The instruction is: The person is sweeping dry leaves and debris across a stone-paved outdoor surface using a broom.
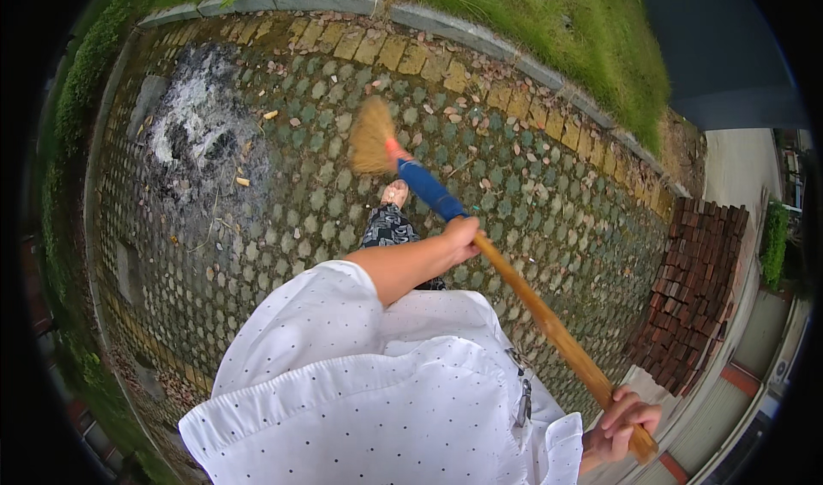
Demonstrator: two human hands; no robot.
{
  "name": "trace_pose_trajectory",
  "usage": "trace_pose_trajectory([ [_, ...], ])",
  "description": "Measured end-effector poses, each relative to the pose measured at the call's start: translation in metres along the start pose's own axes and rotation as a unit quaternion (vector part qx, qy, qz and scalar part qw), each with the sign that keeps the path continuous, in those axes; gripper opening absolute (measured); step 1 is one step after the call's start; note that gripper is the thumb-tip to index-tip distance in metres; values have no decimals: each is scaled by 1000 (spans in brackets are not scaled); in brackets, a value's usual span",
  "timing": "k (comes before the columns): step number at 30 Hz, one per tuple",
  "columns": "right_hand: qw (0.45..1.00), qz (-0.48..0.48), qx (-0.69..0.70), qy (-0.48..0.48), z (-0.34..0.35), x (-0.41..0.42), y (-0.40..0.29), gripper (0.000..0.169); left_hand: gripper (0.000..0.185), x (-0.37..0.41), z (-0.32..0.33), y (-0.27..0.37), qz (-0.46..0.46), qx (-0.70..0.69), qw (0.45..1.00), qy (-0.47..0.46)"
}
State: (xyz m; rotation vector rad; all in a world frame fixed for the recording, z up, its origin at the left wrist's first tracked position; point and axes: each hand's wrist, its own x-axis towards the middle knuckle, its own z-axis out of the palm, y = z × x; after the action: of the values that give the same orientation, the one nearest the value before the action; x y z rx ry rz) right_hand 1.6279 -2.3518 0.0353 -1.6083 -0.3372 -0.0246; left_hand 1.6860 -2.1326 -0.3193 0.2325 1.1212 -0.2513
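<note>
A long-handled broom [543,318] slants across the view, its wooden handle running from lower right to upper left. My left hand [461,237] grips the handle just behind the blue-wrapped neck [429,189]. Around the top end of the handle, at lower right, my right hand [624,424] is closed. The straw bristles [373,138] look blurred and are over the paving, beyond my foot [395,192]; whether they touch it I cannot tell. Scattered dry leaves [454,118] lie on the patterned paving [328,231] to the right of the bristles.
Grey-white ash [196,122] spreads over the paving at left. A stone kerb [450,25] borders the grass [546,22] ahead, with yellowish edging bricks [392,51] inside it. Stacked red-brown bricks [694,292] stand at right. A dark panel [720,54] fills the upper right.
</note>
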Motion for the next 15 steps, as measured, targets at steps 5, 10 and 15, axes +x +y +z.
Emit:
trace_pose_trajectory([
  [5, 972, -229, -21, -59, -42, -42, -60, 26, 12, -53, 96, -69, -7, 113, 963, -244],
  [10, 962, -218, 154, -67, -112, -62, -64, 26, 13, -109, 77, -84, 6, 55, 976, -210],
  [15, 982, 45, 180, 29, -92, -71, 29, 27, 10, -68, -55, -42, 5, 126, 992, 29],
])
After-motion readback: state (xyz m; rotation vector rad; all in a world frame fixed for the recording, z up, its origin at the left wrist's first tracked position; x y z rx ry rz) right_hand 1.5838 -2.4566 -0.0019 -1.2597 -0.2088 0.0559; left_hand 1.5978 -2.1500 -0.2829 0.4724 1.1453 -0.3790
